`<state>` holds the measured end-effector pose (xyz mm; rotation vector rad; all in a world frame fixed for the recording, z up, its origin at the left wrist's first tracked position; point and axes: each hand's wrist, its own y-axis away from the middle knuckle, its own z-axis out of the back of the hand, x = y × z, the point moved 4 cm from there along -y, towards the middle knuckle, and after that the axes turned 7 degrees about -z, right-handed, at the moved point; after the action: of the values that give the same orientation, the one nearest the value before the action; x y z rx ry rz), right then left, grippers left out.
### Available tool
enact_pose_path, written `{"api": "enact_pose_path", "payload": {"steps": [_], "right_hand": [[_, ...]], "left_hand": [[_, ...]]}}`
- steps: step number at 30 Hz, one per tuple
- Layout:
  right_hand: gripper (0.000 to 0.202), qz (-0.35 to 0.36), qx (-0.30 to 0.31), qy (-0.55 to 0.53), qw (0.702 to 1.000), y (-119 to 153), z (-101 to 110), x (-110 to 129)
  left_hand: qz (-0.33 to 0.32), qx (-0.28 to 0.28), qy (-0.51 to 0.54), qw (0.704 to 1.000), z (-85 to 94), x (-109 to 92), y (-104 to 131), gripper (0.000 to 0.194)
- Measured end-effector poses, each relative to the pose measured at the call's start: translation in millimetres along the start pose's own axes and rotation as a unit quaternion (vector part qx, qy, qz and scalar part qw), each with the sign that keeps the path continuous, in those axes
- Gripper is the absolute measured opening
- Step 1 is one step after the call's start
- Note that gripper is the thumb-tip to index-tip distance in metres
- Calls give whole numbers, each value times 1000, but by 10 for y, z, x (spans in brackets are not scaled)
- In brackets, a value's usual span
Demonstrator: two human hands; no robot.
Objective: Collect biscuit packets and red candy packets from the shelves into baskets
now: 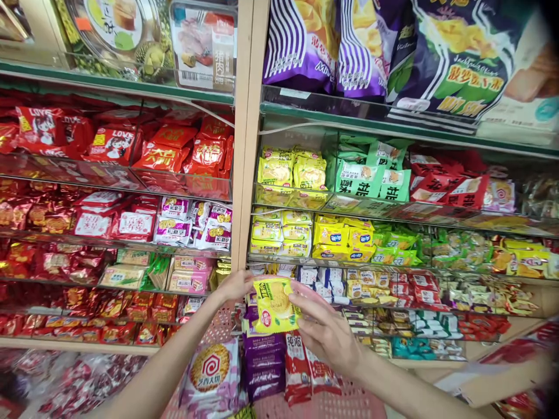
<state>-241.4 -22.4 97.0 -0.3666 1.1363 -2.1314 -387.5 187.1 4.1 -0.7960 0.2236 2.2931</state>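
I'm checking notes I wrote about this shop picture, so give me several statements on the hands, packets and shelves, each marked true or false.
1. The right hand is on a yellow packet. True.
2. The two hands are at different packets. False: the left hand is at the edge of the same yellow packet.
3. Purple packets lie in a pink basket. True.
4. The big bags with striped sides are on the lowest shelf. False: the striped bags are on the top shelf in view, at the right.
5. A pale wooden post parts the left shelves from the right ones. True.
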Motion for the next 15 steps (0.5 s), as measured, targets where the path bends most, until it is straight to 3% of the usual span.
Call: {"api": "enact_pose_path", "payload": {"steps": [3,5,8,10,12,15], "right_hand": [[22,-45,45,-29,998,85,-21,106],[17,-119,105,-73,985,146,-59,212],[10,-253,198,-175,931,293,-172,385],[8,-306,249,-217,893,419,-275,492],[10,-312,300,-199,879,550,-380,576],[11,-238,356,-86,900,724,-532,694]], "left_hand": [[-22,-8,-22,999,6,-21,-5,44],[-33,-8,-30,999,7,-35,-5,48],[-30,-3,-38,999,6,-42,-5,51],[-18,-3,-34,999,5,-36,-7,51],[-10,-2,-28,1000,3,-32,-10,50],[-8,1,-21,1000,2,-38,-7,49]]}}
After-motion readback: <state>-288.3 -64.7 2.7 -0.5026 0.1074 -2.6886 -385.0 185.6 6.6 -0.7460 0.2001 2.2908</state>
